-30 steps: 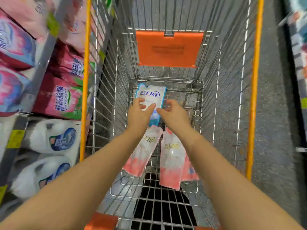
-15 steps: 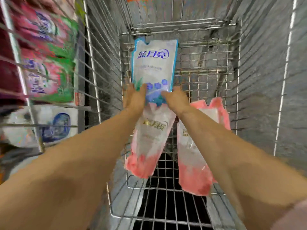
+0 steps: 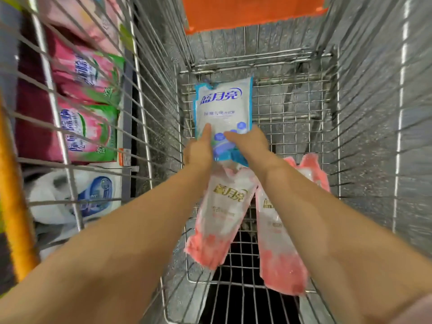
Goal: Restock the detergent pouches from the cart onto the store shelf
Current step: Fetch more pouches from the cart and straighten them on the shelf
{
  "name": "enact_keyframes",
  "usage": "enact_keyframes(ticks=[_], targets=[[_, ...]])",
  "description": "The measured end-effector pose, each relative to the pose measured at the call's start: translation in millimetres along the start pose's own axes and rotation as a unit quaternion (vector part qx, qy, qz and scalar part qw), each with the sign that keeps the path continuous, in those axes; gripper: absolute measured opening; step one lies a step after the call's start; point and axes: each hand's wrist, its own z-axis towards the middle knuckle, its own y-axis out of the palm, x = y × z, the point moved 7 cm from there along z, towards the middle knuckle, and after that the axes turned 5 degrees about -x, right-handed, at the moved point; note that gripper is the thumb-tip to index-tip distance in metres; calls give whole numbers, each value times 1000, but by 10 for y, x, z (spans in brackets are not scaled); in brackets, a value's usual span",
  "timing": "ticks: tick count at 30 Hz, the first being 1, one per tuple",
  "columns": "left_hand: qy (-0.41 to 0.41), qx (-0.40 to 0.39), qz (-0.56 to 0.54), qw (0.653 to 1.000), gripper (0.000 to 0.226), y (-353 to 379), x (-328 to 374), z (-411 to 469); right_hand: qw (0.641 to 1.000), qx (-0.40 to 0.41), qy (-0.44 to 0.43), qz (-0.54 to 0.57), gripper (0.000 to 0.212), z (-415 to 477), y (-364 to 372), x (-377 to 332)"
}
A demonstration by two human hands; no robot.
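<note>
Blue-white pouch (image 3: 223, 111), pink-white pouches (image 3: 219, 218), silver cart (image 3: 292, 108) with orange flap (image 3: 247, 10).

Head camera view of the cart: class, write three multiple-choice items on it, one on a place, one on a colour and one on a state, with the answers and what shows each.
1. Where do the pink pouches lie?
A. on the store shelf
B. on the wire floor of the cart
C. in the person's hands

2. What colour is the panel at the cart's far end?
A. orange
B. green
C. white

3. Which of the left hand and right hand grips the blue pouch?
A. left only
B. neither
C. both

Answers:
1 B: they lie on the wire grid beneath the forearms.
2 A: it is plain orange.
3 C: a thumb from each hand lies on the pouch's front.
</note>
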Motion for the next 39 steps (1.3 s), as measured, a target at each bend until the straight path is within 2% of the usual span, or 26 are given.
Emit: enact_keyframes(ticks=[4,8,9,12,13,15,16,19,23,27,31,34,35,38,39], targets=[[39,22,60,997,58,-116,298,-220,1000,21,-14,2,43,-282,-122,-202],[73,12,122,990,55,-187,580,-514,998,40,-26,43,29,-586,-267,-351],[79,15,133,988,54,-211,644,-609,998,43,-24,50,32,-674,-295,-372],[94,31,137,986,51,-304,777,-913,996,51,-31,70,60,-969,-384,-435],[108,40,137,984,50,-351,820,-1048,995,49,-40,78,58,-1092,-413,-471],[134,63,121,982,47,-450,909,-1312,994,45,-55,86,35,-1334,-470,-553],[151,73,102,980,44,-506,969,-1460,992,50,-66,94,32,-1462,-515,-610],[227,105,85,964,37,-675,1206,-1946,985,48,-109,127,51,-1908,-631,-834],[318,146,53,935,27,-992,1569,-2671,967,44,-199,151,41,-2502,-798,-1297],[414,208,21,886,24,-1418,1933,-3513,935,-3,-294,197,55,-3264,-820,-1839],[539,276,-16,796,35,-1962,2160,-4424,883,-45,-397,247,24,-4137,-823,-2307],[590,307,-70,743,33,-2406,2221,-4987,833,-102,-463,286,11,-4795,-724,-2639],[604,317,-93,725,34,-2560,2207,-5164,815,-116,-489,290,15,-5023,-672,-2740],[635,356,-129,673,40,-3030,2080,-5627,760,-151,-568,278,59,-5706,-436,-2966],[641,362,-139,662,39,-3197,2025,-5735,747,-154,-586,275,65,-5907,-337,-3003]])
